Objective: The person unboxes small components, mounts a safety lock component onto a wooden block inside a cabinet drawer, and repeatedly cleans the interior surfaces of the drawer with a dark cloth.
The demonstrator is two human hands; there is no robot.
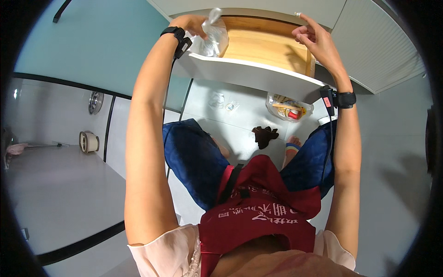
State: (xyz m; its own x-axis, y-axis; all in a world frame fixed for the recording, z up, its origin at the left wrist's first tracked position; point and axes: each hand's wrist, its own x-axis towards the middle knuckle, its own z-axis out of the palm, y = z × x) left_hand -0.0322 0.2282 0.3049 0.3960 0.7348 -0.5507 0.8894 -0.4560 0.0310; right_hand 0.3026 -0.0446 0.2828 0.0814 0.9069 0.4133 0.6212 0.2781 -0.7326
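Observation:
A pulled-out drawer (263, 48) with a pale wooden inside and a white front lies in front of me at the top of the view. At its left end sits a clear, crumpled plastic bag (218, 39). My left hand (191, 23) is closed on this bag, with its fingers partly hidden by the plastic. Over the drawer's right end hangs my right hand (316, 39), holding nothing that I can see. Its index finger is stretched out, with something small and white at the tip, and the other fingers are loosely bent.
Below the drawer, a plastic bag of mixed items (290, 108), a dark brown cloth (265, 137), a clear container (217, 99) and a small packet (232, 106) lie on the floor. A glass panel (110, 46) stands left; a ribbed white panel (378, 46) stands right.

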